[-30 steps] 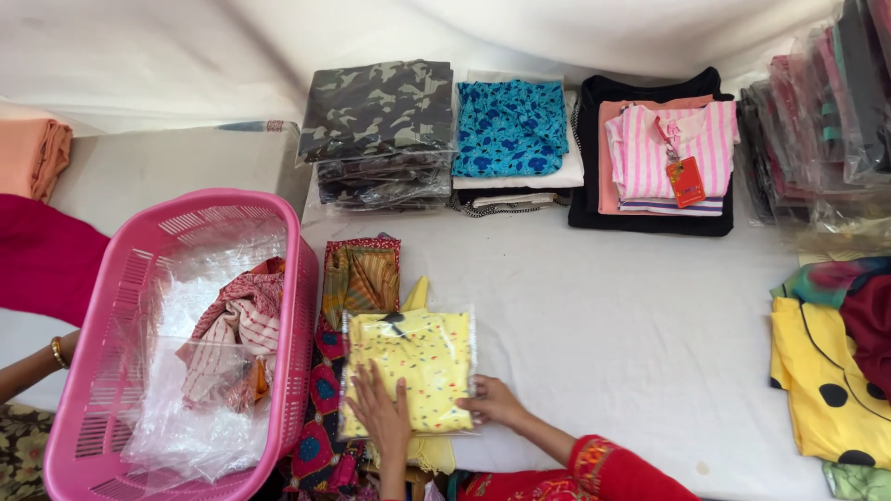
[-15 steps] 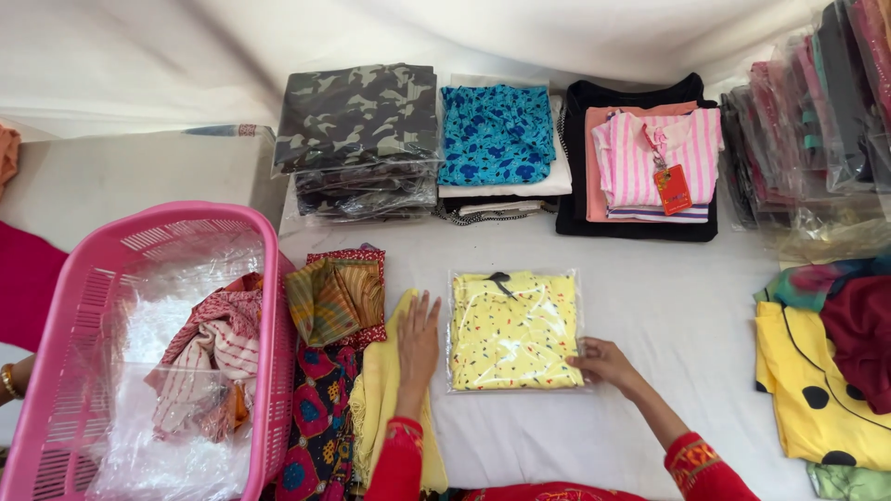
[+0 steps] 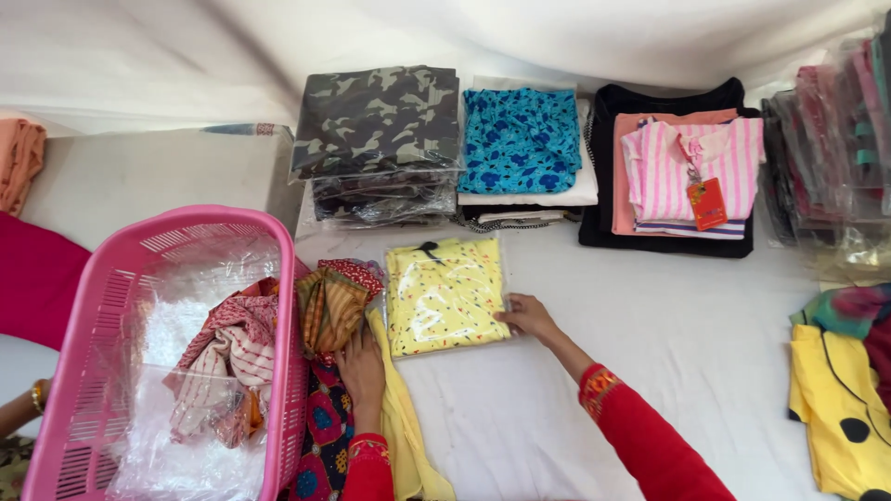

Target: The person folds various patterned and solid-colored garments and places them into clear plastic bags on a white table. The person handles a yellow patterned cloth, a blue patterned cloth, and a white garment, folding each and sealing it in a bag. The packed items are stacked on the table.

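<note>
A folded yellow garment in a clear plastic bag [image 3: 444, 295] lies flat on the white sheet [image 3: 668, 353]. My right hand [image 3: 527, 315] grips its right edge. My left hand [image 3: 362, 369] rests flat, fingers apart, on a pile of loose cloth: a red patterned fabric [image 3: 320, 427], a pale yellow cloth [image 3: 401, 422] and a striped orange-green bundle [image 3: 329, 306]. The pile lies just left of the bagged garment.
A pink plastic basket [image 3: 111, 325] at the left holds crumpled plastic and a striped cloth. Behind stand stacks: bagged camouflage garments [image 3: 376, 121], blue floral cloth [image 3: 520, 139], pink striped tops on black [image 3: 691, 172]. Bagged clothes at right; a yellow garment [image 3: 840, 399] below them. Another person's arm at far left.
The bagged yellow garment has been slid right and farther away, off the cloth pile onto the sheet. My left hand has come off it and settled on the loose fabrics.
</note>
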